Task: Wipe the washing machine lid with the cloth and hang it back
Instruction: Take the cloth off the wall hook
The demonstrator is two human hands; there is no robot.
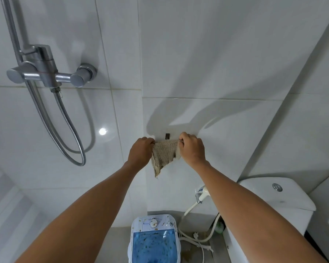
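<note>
My left hand (140,151) and right hand (193,148) pinch the cloth (164,155) by its horizontal top edge, just below the wall hook (167,136), equally near.

My one wide-angle camera sits on my head, facing the white tiled bathroom wall (207,54) close ahead and tilting down — my outstretched bare forearms run up from the bottom corners to mid-frame, the small white washing machine with its blue translucent lid (153,247) directly below at the bottom edge.
</note>
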